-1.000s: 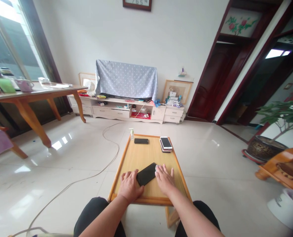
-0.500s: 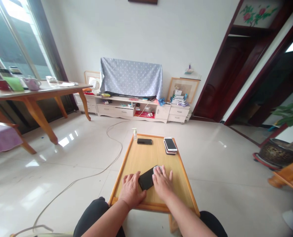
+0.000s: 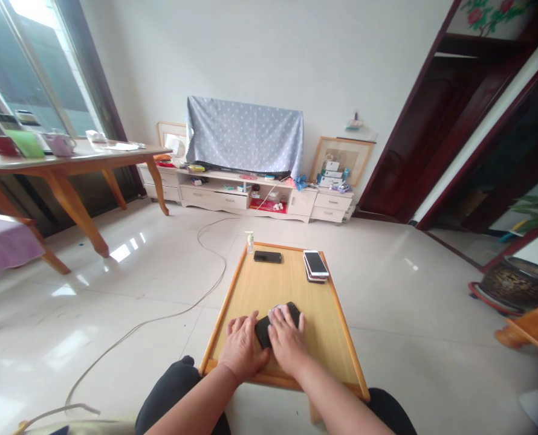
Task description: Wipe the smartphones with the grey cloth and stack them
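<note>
A black smartphone (image 3: pixel 263 333) lies slantwise on the small wooden table (image 3: pixel 246 289) in front of me. My left hand (image 3: pixel 240 349) grips its lower left end, fingers at one edge and thumb at the other. Over the phone's middle, my right hand (image 3: pixel 289 345) presses a small whitish wad, perhaps a cloth (image 3: pixel 275 312), under its fingers. The wad is partly hidden, so its exact kind cannot be made out. Farther back on the table lies another dark phone (image 3: pixel 268 257), and a stack of phones (image 3: pixel 315 264) with a white one on top sits at the right.
A small pump bottle (image 3: pixel 249 243) stands at the table's far left corner. A cable (image 3: pixel 178 314) runs across the tiled floor on the left. Beyond are a low white cabinet (image 3: pixel 214 200), a cloth-covered screen (image 3: pixel 246 136) and a dining table (image 3: pixel 87 158); a potted plant (image 3: pixel 518 281) is at right.
My right hand has slid left with the whitish wad, from the phone's upper right end to its middle, uncovering that end. My left hand stays on the phone. The view has shifted slightly.
</note>
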The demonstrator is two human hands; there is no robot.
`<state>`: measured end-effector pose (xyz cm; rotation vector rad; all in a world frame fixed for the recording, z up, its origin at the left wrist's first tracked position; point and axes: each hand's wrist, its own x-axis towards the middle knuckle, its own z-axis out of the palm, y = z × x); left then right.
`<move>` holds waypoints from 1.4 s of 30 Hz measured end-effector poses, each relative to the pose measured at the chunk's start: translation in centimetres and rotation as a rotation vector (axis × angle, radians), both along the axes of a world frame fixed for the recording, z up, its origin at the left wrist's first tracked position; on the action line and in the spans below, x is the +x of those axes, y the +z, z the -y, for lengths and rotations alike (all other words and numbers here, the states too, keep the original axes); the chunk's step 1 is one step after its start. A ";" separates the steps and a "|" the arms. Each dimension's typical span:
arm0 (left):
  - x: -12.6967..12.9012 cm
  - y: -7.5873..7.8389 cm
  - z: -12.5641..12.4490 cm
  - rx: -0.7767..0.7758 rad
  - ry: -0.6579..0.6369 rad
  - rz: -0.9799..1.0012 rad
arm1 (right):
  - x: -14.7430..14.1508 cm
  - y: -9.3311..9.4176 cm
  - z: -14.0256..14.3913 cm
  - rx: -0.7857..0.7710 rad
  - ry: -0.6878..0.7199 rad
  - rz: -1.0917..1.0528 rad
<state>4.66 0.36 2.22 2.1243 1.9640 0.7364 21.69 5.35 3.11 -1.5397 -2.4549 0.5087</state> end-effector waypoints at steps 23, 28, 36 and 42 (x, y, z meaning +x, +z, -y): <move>-0.3 -0.1 -0.4 0.009 0.001 -0.007 | 3.8 0.3 -0.1 0.077 -0.187 0.100; -0.3 -0.3 -0.4 0.036 0.005 -0.001 | 1.6 -0.2 2.9 0.118 0.073 0.007; -0.3 -0.4 -0.5 0.041 -0.010 0.003 | 3.6 -0.6 0.1 0.119 -0.236 0.075; -0.5 -1.0 -0.5 0.061 -0.016 0.006 | -0.8 -0.8 3.2 0.112 0.111 -0.053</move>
